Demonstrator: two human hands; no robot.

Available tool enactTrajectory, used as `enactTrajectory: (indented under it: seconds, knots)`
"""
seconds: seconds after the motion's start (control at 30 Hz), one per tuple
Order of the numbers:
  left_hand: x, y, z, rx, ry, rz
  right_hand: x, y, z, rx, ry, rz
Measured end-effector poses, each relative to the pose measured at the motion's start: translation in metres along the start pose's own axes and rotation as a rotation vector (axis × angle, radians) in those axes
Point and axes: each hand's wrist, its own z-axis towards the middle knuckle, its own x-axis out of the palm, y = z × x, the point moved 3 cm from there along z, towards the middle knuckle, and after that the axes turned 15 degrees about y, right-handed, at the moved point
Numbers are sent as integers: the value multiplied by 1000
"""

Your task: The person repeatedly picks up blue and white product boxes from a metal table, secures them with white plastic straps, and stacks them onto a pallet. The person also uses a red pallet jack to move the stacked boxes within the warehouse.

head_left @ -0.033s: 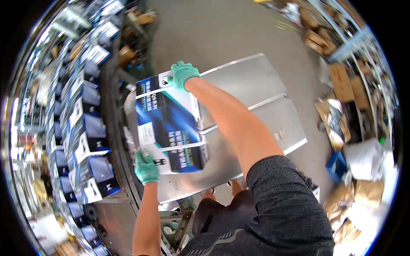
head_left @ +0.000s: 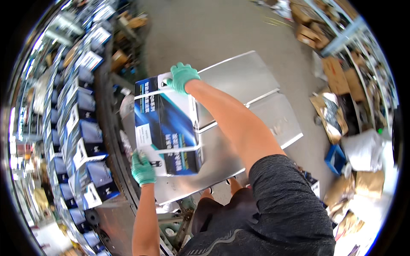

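Note:
A blue, white and black cardboard carton [head_left: 168,123] with two white straps lies over the sheet-metal tabletop [head_left: 239,85]. My right hand [head_left: 184,77], in a green knit glove, grips its far edge, with the thumb bent over the top. At the carton's near left corner is my gloved left hand [head_left: 143,170], its fingers curled against the side. Parts of the fingers of both hands are hidden by the carton. A pale label sits on the carton's left side.
On my left, rows of similar blue-and-white cartons [head_left: 92,132] stand stacked beside a dark rail [head_left: 112,141]. To the right are a shelf rack [head_left: 341,40], loose cardboard [head_left: 335,76], a blue bin [head_left: 335,159] and a white sack [head_left: 363,149]. Grey floor [head_left: 205,25] lies beyond the tabletop.
The whole view has shifted slightly. Both hands keep their places on the carton, which sits a little further left and nearer in the picture.

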Motion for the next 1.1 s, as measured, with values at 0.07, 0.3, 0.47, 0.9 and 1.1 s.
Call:
enactTrajectory:
  seconds: [0.07,0.3,0.47,0.9,1.1]
  knots:
    - [0,0,7,118,-39,42,-6,-45,-58,104,-21,54]
    - [2,4,72,582,366,-197,67,-89,-325,460,-96,397]
    - [17,17,100,1210,314,185,160,-52,-421,583,-400,654]
    - [14,39,24,-38,957,-902,265,-92,-432,427,-269,1957]
    - [24,89,33,53,941,-955,283,-75,-450,505,-482,2087]
